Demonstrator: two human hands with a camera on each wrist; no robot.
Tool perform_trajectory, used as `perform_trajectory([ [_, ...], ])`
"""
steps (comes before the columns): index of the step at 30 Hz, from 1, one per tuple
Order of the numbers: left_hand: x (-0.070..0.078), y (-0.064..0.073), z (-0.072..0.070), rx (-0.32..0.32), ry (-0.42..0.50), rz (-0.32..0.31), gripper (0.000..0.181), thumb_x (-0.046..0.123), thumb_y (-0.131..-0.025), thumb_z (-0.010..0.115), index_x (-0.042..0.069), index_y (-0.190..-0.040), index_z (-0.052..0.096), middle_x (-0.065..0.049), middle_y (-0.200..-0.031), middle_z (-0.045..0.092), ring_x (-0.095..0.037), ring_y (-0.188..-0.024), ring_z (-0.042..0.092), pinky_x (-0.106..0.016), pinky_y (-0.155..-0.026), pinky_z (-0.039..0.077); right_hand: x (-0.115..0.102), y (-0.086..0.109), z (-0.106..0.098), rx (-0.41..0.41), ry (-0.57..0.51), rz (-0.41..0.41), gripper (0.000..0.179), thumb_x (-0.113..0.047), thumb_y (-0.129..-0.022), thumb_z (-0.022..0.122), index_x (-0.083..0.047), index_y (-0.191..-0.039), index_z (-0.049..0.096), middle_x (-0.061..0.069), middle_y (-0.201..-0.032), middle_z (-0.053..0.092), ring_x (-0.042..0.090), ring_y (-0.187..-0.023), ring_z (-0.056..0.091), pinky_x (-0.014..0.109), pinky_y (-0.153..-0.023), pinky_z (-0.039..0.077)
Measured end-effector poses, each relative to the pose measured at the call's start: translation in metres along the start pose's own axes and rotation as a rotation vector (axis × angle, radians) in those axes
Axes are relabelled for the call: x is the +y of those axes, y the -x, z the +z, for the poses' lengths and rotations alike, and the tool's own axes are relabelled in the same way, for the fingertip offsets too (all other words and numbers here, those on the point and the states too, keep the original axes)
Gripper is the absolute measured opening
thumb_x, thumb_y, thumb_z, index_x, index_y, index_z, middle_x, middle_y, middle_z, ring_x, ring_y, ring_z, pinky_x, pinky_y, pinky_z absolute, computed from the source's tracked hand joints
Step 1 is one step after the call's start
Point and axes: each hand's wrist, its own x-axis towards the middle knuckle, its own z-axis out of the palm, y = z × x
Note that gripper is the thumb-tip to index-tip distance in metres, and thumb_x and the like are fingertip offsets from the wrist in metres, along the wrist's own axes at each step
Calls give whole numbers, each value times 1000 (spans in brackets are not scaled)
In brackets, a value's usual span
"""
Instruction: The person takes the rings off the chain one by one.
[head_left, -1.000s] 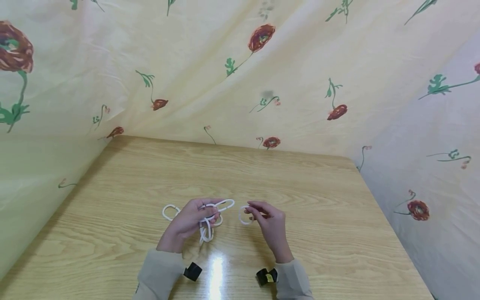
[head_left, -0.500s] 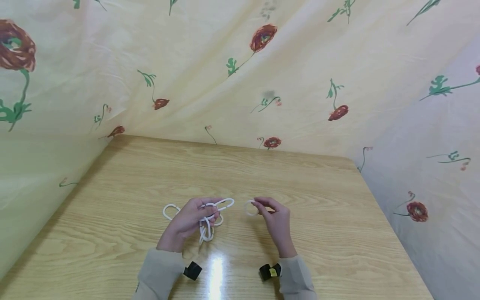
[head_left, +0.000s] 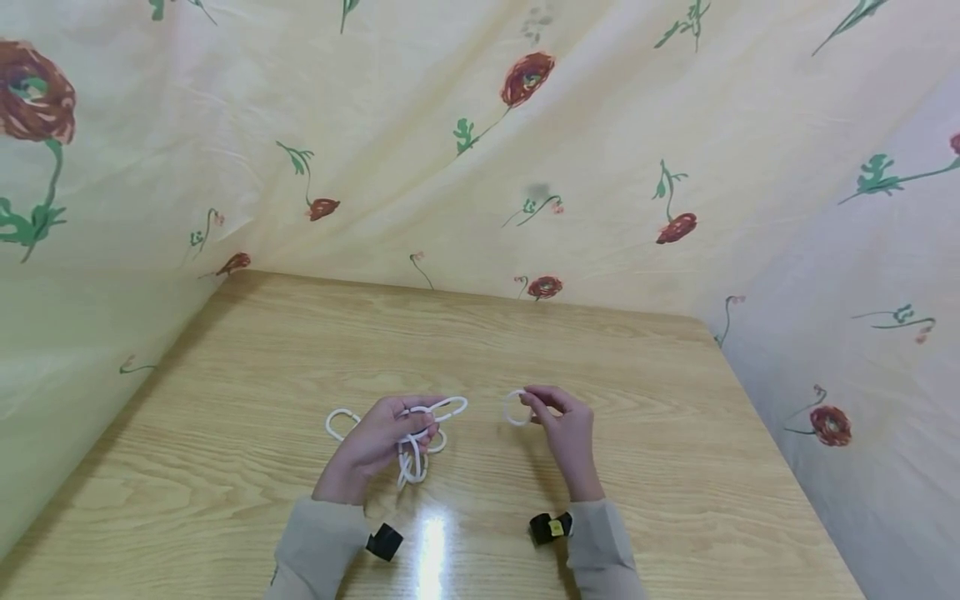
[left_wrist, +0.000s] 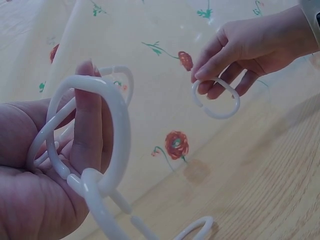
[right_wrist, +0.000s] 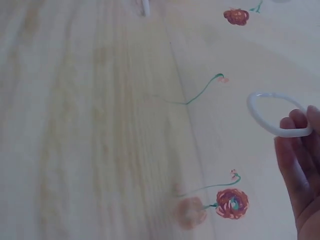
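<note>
My left hand [head_left: 382, 437] grips a chain of white plastic ring links [left_wrist: 117, 135], linked through one another. Some links hang below the fingers, and one sticks out to the right past the fingertips. In the left wrist view each link shows a small gap in its loop. Off to the right, my right hand [head_left: 564, 421] pinches a single loose white ring link [head_left: 514, 408] between thumb and fingertips, apart from the chain. The right wrist view shows this ring [right_wrist: 270, 112] held by its edge.
Under the hands is a wood-grain table [head_left: 315, 350]. A flowered cloth [head_left: 420, 167] rises behind it and along both sides. Another white link [head_left: 341, 423] shows just left of the left hand. Black wrist cameras [head_left: 386, 542] sit at both cuffs.
My right hand has moved right and slightly away from me with its ring link, widening the distance from the chain. The left hand and its chain have stayed in place.
</note>
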Motion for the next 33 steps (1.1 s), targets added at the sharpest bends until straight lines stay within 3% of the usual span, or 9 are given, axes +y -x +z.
perform_trajectory([
  [12,-1,3,-2,-18,10,23,51,0,-100,46,-27,-137,22,9,-78,65,2,-68,59,-11,-61,55,4,-19,-2,-46,19,157,19,-4,-86,71,3,-104,70,20,-103,71,0,-78,64,21,-66,61],
  [21,-1,1,2,-13,11,29,52,1,-99,47,-28,-135,23,9,-78,65,1,-68,59,-11,-60,55,10,-25,-5,-84,56,243,21,-2,-87,69,3,-108,69,21,-107,70,18,-89,68,22,-69,61],
  [33,-1,1,3,-25,3,15,50,-1,-99,46,-26,-136,25,9,-78,65,1,-68,59,-12,-61,55,16,-30,-14,-166,114,399,25,1,-87,67,5,-112,66,20,-104,69,12,-80,65,25,-69,61],
])
